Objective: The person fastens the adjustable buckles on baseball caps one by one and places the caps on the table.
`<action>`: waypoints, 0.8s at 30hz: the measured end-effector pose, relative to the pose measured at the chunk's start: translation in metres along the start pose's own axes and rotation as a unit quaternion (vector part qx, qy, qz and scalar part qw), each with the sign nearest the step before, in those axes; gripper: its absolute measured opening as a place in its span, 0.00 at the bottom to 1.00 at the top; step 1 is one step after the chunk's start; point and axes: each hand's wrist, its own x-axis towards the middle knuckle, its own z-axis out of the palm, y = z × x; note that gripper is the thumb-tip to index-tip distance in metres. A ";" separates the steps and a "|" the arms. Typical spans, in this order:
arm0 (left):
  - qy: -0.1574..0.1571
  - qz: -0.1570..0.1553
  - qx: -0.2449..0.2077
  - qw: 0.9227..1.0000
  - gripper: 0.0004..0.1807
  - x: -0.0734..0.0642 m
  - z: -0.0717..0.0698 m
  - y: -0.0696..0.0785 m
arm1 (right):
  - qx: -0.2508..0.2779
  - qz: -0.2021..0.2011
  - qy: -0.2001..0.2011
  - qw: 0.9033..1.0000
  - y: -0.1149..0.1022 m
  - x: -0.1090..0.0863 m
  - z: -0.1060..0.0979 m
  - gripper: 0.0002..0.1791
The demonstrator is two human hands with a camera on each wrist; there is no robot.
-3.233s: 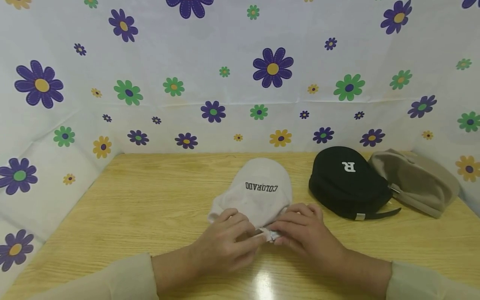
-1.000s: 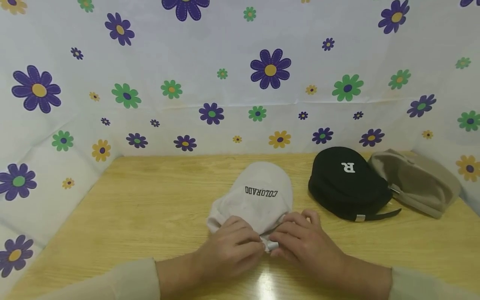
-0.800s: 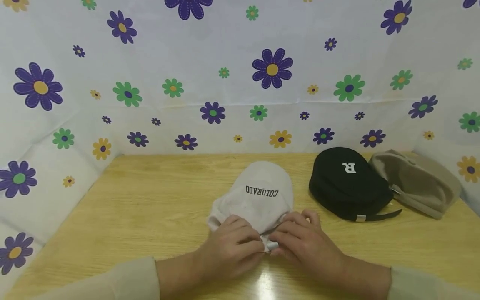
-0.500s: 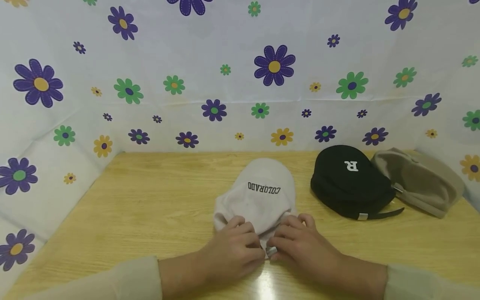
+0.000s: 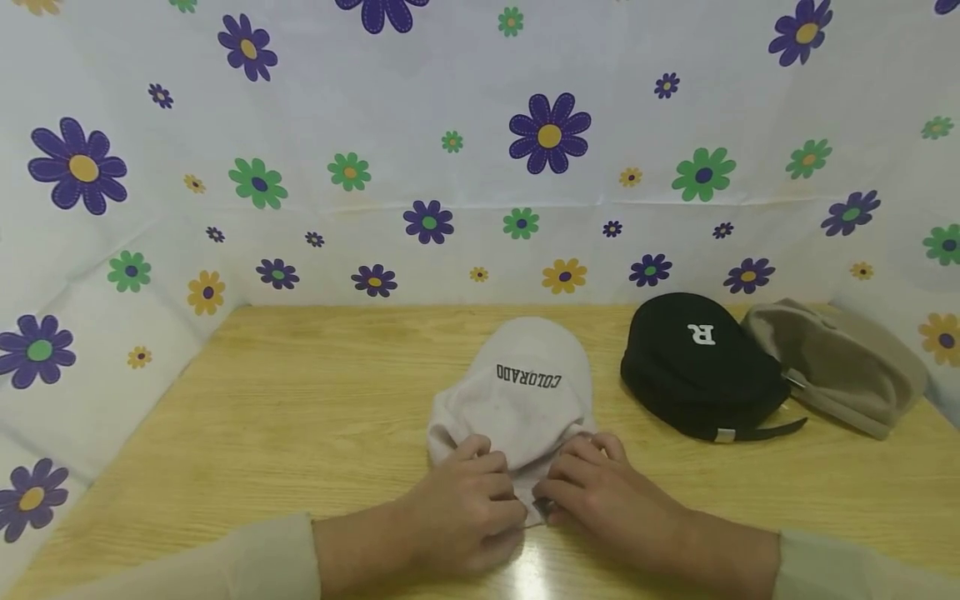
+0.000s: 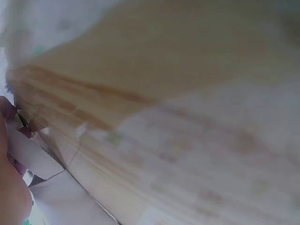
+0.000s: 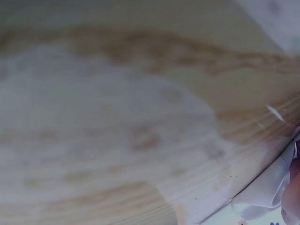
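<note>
A light-coloured baseball cap lettered COLORADO lies on the wooden table, its back edge toward me. My left hand pinches the cap's strap at its near edge, fingers curled. Just right of it, my right hand pinches the strap beside a small metal buckle, which the fingertips partly cover. Pale cap fabric shows by the fingers at the lower left of the left wrist view. The right wrist view has pale fabric and fingertips at its right edge.
At the right, a black cap with a white R and a loose strap lies on the table. It overlaps a tan cap. A white cloth with flowers stands behind and at both sides.
Both hands have drawn the strap slightly toward me and down. The buckle, earlier plain between the fingers, is now mostly covered by my right fingertips. The black and tan caps stay put.
</note>
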 end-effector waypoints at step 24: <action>0.086 0.056 0.002 0.995 0.04 0.001 0.003 0.000 | 0.015 0.012 -0.048 0.999 -0.004 -0.001 -0.001 0.14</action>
